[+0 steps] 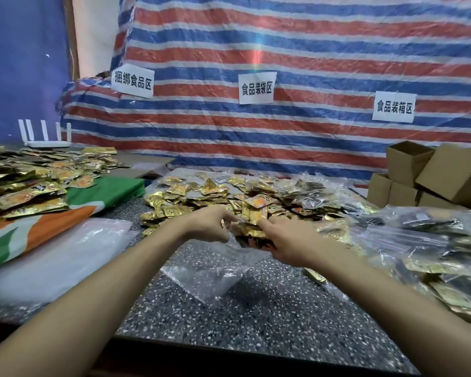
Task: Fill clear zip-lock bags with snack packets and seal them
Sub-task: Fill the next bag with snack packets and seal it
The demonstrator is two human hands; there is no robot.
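Observation:
A heap of gold snack packets [201, 194] covers the middle of the speckled table [256, 317]. At its near edge my right hand [286, 240] grips a bundle of gold packets [253, 213], fingers curled round them. My left hand [210, 221] meets the bundle from the left, its fingertips pinching the packets' edge. A clear zip-lock bag [210, 276] lies flat and limp on the table just below both hands. Filled clear bags [424, 240] of packets are piled on the right.
Flat empty clear bags [57, 251] lie at the left over a green, orange and white cloth [87, 202]. More gold packets [33, 183] sit at the far left. Cardboard boxes [430, 175] stack at the back right. A striped tarp wall [283, 77] bears paper labels.

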